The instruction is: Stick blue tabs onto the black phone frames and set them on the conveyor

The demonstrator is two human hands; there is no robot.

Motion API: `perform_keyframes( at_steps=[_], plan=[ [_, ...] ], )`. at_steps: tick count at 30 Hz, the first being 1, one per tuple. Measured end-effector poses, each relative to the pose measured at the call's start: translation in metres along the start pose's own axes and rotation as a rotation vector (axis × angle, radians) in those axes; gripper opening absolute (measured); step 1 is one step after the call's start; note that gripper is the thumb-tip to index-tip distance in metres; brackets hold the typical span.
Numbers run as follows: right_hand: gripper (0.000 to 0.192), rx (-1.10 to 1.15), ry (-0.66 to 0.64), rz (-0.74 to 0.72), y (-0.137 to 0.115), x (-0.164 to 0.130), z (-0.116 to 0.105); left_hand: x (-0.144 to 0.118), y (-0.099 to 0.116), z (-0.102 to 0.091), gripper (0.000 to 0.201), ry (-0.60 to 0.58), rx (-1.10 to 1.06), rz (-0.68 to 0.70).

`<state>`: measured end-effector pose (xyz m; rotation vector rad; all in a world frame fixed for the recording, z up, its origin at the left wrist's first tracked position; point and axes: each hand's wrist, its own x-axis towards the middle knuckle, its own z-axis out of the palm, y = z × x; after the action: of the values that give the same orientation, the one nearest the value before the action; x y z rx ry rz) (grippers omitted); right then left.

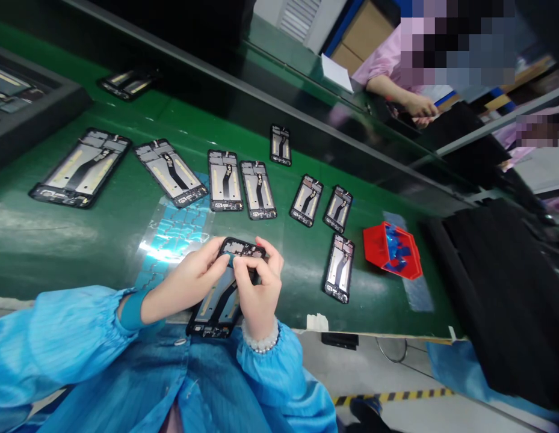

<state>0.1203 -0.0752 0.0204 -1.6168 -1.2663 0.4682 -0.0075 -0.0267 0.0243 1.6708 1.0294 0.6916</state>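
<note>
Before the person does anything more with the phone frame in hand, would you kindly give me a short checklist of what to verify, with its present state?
1. Both hands on the piece: left hand and right hand hold the phone frame at its upper end. Ok.
2. Grip secure: fingers wrap the top edge, the lower end hangs over the table edge unsupported. Cannot tell.
3. Inner side facing up: the flex cable shows. Ok.
4. Room on the green belt ahead: other frames lie apart, the nearest frame to the right. Ok.
5. Red bin within view, holding blue pieces. Ok.
6. Part seated under the thumbs: hidden. Cannot tell.
</note>
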Motion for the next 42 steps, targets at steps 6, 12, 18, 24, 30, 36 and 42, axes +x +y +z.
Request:
perform_keyframes(
  at_steps=[6,12,18,24,30,36,42],
  plan=[
    [0.011,-0.179,0.158,-0.162,0.001,-0.008,0.002,-0.008,0.002,0.007,0.017,0.056,0.063,-0.010],
    [0.013,-0.216,0.289,-0.113,-0.002,-0.011,0.005,-0.013,0.003,0.012,0.020,0.097,0.084,0.005],
    [0.045,0.179,-0.030,0.238,-0.001,0.000,-0.009,-0.018,0.006,0.012,0.025,0.068,0.084,-0.016],
    [0.043,0.256,-0.148,0.248,-0.008,0.001,-0.014,-0.016,0.003,0.014,0.039,0.049,0.079,-0.014],
    [0.048,0.198,-0.095,0.271,-0.006,-0.003,-0.009,-0.013,0.006,0.008,0.052,0.019,0.194,0.018],
    [0.061,0.306,-0.257,0.268,0.000,0.002,-0.011,-0.009,0.007,0.005,0.057,0.001,0.291,-0.013],
    [0.037,0.326,-0.206,0.280,0.000,0.007,-0.009,-0.004,0.004,0.001,0.061,-0.095,0.333,-0.004]
  ],
)
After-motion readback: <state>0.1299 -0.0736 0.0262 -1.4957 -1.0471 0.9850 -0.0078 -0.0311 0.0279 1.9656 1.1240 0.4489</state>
